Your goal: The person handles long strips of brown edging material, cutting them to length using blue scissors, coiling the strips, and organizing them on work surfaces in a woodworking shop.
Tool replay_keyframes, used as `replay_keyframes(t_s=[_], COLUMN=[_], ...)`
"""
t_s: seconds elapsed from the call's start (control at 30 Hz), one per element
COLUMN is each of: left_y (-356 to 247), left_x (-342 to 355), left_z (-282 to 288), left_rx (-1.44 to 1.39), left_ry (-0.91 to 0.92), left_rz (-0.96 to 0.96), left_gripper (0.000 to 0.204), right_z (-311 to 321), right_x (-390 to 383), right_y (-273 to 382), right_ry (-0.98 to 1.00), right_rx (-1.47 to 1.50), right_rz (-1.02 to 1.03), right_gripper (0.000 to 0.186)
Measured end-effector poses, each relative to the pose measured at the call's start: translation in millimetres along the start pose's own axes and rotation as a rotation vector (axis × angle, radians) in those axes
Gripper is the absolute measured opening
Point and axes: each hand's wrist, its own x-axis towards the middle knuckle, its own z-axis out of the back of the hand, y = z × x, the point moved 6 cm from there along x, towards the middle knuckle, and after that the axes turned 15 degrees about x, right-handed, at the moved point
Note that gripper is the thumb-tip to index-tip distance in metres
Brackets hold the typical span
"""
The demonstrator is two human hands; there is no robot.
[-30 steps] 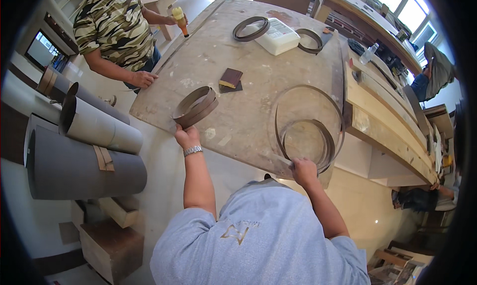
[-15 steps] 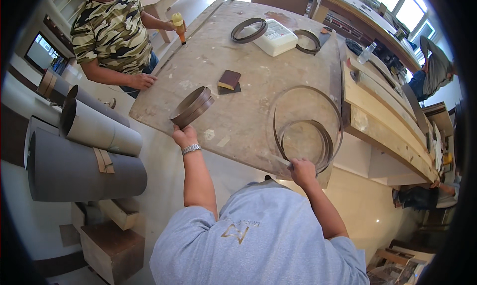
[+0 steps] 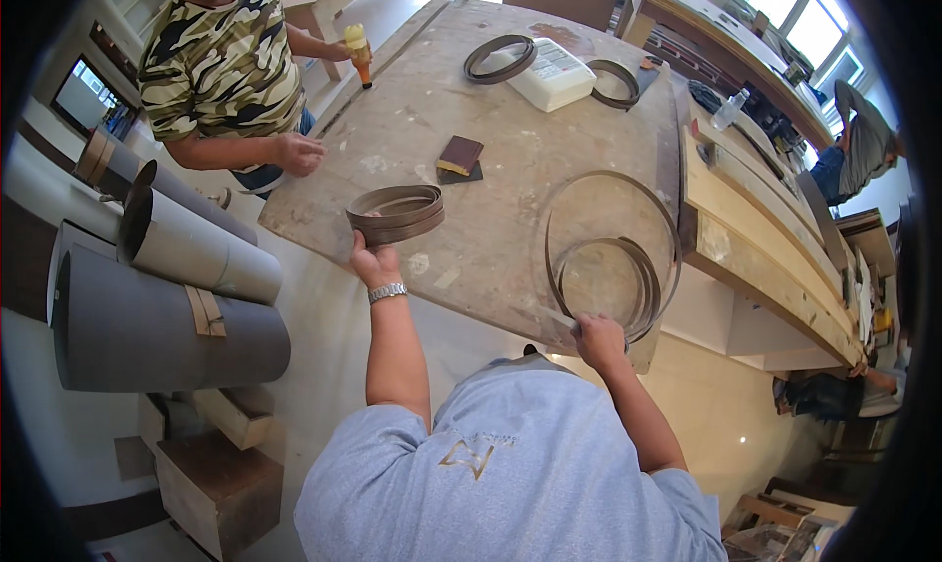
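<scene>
My left hand [image 3: 376, 260] grips the near underside of a coil of brown edge-banding strip [image 3: 397, 230], raised over the table's near edge. My right hand [image 3: 601, 340], at the table's near right, is closed around a flat pale blade-like tool [image 3: 559, 316] that sticks out to the left; its handle is hidden in the fist. Just beyond that hand lies a loose coil of brown strip [image 3: 652, 282], with one wide loop spread around a tighter ring. A maroon and yellow sanding block [image 3: 461, 153] sits on a small dark sheet [image 3: 471, 178] mid-table.
The worn wooden table [image 3: 392, 121] also bears a white plastic jug [image 3: 554, 79] between two brown coils. At the far left a co-worker's hand holds a yellow and orange tool [image 3: 361, 56]. Large grey rolls [image 3: 157, 327] stand left; stacked boards [image 3: 765, 243] lie right.
The coil in my left hand has tipped flatter and moved a little right. The co-worker's free hand has lifted off the table edge. My right hand stays put.
</scene>
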Motion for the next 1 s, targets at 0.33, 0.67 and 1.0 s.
replay_keyframes(t_s=[0.33,0.67,1.0], left_y=[-1,5,-10], left_x=[-12,-11,-12], left_z=[5,19,27], left_rx=[0.084,0.177,0.55], left_ry=[0.021,0.094,-0.018], left_rz=[-0.006,0.118,0.035], left_gripper=[0.037,0.044,0.033], right_z=[-5,-6,-8], right_x=[-1,0,0], right_y=[0,5,3], right_ry=[0.019,0.005,0.022], right_rx=[-0.016,-0.015,-0.022], right_rz=[-0.009,-0.01,-0.036], right_gripper=[0.016,0.017,0.015])
